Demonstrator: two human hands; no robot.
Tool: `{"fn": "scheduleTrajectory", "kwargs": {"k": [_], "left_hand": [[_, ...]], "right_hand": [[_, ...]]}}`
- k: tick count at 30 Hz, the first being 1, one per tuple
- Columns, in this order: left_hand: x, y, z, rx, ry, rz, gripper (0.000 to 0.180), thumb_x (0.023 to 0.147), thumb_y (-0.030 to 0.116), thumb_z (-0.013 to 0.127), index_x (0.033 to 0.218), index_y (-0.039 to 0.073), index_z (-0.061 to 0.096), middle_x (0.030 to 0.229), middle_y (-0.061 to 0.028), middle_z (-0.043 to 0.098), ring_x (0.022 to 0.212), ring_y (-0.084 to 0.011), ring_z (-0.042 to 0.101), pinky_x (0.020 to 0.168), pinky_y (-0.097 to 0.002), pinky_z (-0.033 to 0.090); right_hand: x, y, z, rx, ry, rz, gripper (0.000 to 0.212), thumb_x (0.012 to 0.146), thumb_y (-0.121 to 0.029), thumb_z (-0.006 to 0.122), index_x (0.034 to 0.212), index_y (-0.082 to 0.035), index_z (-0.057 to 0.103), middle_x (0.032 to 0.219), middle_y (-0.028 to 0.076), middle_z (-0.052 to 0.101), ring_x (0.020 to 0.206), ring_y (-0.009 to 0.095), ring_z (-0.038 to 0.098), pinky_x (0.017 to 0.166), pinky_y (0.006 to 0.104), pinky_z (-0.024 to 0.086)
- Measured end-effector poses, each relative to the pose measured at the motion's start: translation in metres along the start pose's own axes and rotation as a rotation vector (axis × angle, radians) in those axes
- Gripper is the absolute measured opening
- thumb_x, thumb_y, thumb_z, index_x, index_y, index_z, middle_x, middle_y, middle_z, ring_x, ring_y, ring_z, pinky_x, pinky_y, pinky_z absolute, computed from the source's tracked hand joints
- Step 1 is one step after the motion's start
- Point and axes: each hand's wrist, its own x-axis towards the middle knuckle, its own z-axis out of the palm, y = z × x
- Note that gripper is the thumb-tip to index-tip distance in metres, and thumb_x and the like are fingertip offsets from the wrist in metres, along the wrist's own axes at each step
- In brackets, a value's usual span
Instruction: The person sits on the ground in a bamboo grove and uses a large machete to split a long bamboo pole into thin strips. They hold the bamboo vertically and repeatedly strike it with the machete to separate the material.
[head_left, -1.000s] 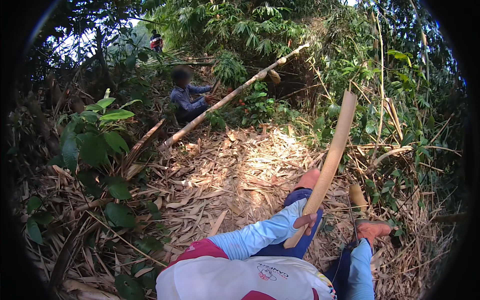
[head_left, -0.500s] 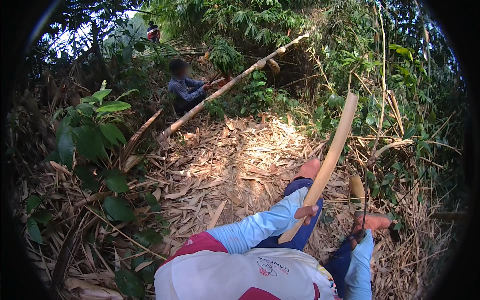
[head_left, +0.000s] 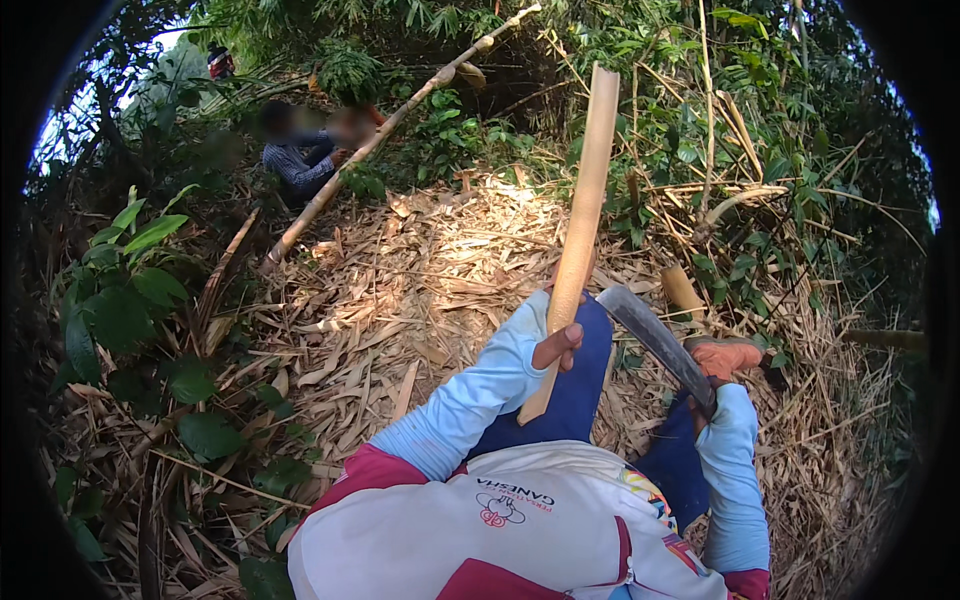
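left hand [head_left: 560, 345]: fist closed round the bamboo strip [head_left: 580, 235]; strip upright, top leaning to 1 o'clock
right hand [head_left: 708, 405]: mostly hidden by its sleeve; wrapped round the machete [head_left: 660, 345] handle
machete: blade runs to 10 o'clock, tip just beside the strip, contact unclear
handle: hidden
12 o'clock: other people by a long bamboo pole [head_left: 390, 125]

The person wears a white shirt [head_left: 500, 530] with dark pink panels at the shoulder and the lower hem, and a small red emblem with dark lettering on the chest. The long sleeves [head_left: 470, 400] are light blue. The trousers [head_left: 580, 390] are dark blue. One shoe [head_left: 725, 355] is orange-brown.
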Motion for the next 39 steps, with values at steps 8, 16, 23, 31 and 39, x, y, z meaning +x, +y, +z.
{"fn": "scheduleTrajectory", "kwargs": {"k": [8, 16, 23, 31, 39], "left_hand": [[-0.013, 0.007, 0.009, -0.121, -0.113, 0.013, 0.087, 0.077, 0.063, 0.071, 0.130, 0.002, 0.041, 0.079, -0.0088, 0.060, 0.055, -0.0167, 0.060, 0.051, -0.0269, 0.053], [-0.015, 0.009, 0.012, -0.257, -0.323, -0.024, 0.092, 0.076, 0.067, 0.067, 0.132, -0.001, 0.039, 0.076, -0.0107, 0.060, 0.051, -0.0171, 0.059, 0.047, -0.0270, 0.052], [-0.018, -0.005, 0.004, -0.481, -0.535, -0.062, 0.085, 0.081, 0.061, 0.066, 0.136, 0.002, 0.039, 0.072, -0.0081, 0.057, 0.050, -0.0159, 0.060, 0.045, -0.0269, 0.052], [-0.021, -0.012, 0.003, -0.619, -0.638, -0.112, 0.081, 0.083, 0.059, 0.066, 0.140, 0.008, 0.038, 0.072, -0.0076, 0.057, 0.049, -0.0159, 0.060, 0.044, -0.0262, 0.052], [-0.022, -0.003, 0.007, -0.360, -0.467, -0.067, 0.093, 0.075, 0.068, 0.067, 0.135, 0.002, 0.040, 0.072, -0.0089, 0.058, 0.050, -0.0153, 0.058, 0.045, -0.0268, 0.050]], "right_hand": [[0.012, -0.004, -0.037, -0.293, -0.119, 0.042, 0.041, 0.063, -0.003, 0.077, 0.104, -0.007, 0.072, 0.082, 0.015, 0.063, 0.072, 0.032, 0.064, 0.064, 0.0371, 0.049], [0.005, -0.003, -0.046, -0.254, -0.097, 0.095, 0.034, 0.058, 0.000, 0.071, 0.091, -0.008, 0.071, 0.074, 0.012, 0.063, 0.071, 0.033, 0.063, 0.061, 0.0404, 0.049], [0.009, -0.024, -0.054, -0.289, -0.073, -0.017, 0.024, 0.060, -0.004, 0.070, 0.082, -0.011, 0.069, 0.069, 0.011, 0.061, 0.068, 0.033, 0.061, 0.060, 0.0434, 0.047], [0.007, -0.027, -0.057, -0.289, -0.093, -0.045, 0.024, 0.057, -0.002, 0.068, 0.080, -0.009, 0.069, 0.068, 0.013, 0.061, 0.067, 0.035, 0.060, 0.059, 0.0440, 0.048], [0.003, -0.026, -0.060, -0.287, -0.080, -0.008, 0.028, 0.059, -0.003, 0.071, 0.086, -0.010, 0.072, 0.069, 0.013, 0.062, 0.069, 0.034, 0.061, 0.061, 0.0436, 0.049]]}}
